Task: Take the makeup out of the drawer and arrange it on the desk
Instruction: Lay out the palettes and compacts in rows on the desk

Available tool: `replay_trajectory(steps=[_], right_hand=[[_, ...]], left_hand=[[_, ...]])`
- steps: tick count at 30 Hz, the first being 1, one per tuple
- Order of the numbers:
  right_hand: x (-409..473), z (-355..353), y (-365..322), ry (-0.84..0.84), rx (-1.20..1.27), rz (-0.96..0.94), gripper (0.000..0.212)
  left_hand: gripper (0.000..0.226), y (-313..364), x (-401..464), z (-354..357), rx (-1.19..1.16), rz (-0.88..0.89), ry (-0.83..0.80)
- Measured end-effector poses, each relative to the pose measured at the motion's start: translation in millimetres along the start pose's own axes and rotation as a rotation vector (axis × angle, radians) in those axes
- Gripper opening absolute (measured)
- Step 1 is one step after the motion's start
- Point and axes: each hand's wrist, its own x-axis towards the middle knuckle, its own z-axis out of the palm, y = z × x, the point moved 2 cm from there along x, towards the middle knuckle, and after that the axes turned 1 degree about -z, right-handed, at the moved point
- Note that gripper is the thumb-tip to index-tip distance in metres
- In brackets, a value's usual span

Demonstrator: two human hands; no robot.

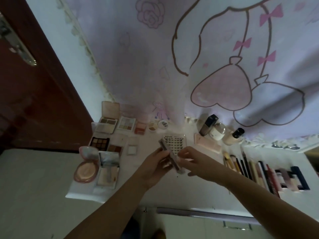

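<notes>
Head view: both hands meet over the middle of the desk (189,192), just in front of the XOYO false-lash card (175,144). The left hand (155,163) curls round a slim dark makeup stick (170,156); the right hand (193,161) pinches its nearer end. The stick's long axis runs from far-left to near-right, its far tip overlapping the card, so it lies between the hands and neither has to reach.

Left of the card lie open eyeshadow palettes (107,125) and a round pink compact (86,168). Right of it stand foundation bottles (233,137), and nearer, a row of brushes and pencils (250,169), which looks the likely place for the stick. A printed curtain (207,57) hangs behind the card. The drawer (215,226) front shows below the desk edge.
</notes>
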Motion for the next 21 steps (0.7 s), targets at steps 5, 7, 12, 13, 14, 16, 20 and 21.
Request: replay_trajectory(steps=[5, 7, 12, 13, 14, 16, 20, 21], right_hand=[[15.4, 16.6, -9.6, 0.029, 0.107, 0.016, 0.028], [16.7, 20.1, -10.2, -0.057, 0.215, 0.047, 0.03], [22.9, 35.8, -14.8, -0.155, 0.261, 0.069, 0.032], [24.6, 40.1, -16.5, -0.166, 0.257, 0.081, 0.033], [25.6, 44.7, -18.1, -0.178, 0.26, 0.095, 0.034], [27.4, 52.4, -21.6, -0.21, 0.274, 0.107, 0.035], [29.7, 61.4, -28.0, -0.257, 0.332, 0.126, 0.029], [30.4, 61.7, -28.6, -0.264, 0.366, 0.144, 0.029]], left_hand=[[0.041, 8.6, -18.9, -6.8, 0.245, 0.093, -0.045], [0.043, 7.9, -26.1, -12.4, 0.259, 0.095, -0.053], [0.045, 0.4, -42.9, -28.8, 0.197, 0.127, 0.002], [0.043, -0.8, -46.7, -32.3, 0.187, 0.131, 0.012], [0.04, -1.3, -50.8, -35.7, 0.182, 0.133, 0.022], [0.036, -0.6, -58.4, -42.4, 0.182, 0.133, 0.037], [0.039, 2.2, -70.5, -54.7, 0.144, 0.128, 0.057], [0.037, 2.5, -73.2, -57.9, 0.113, 0.123, 0.07]])
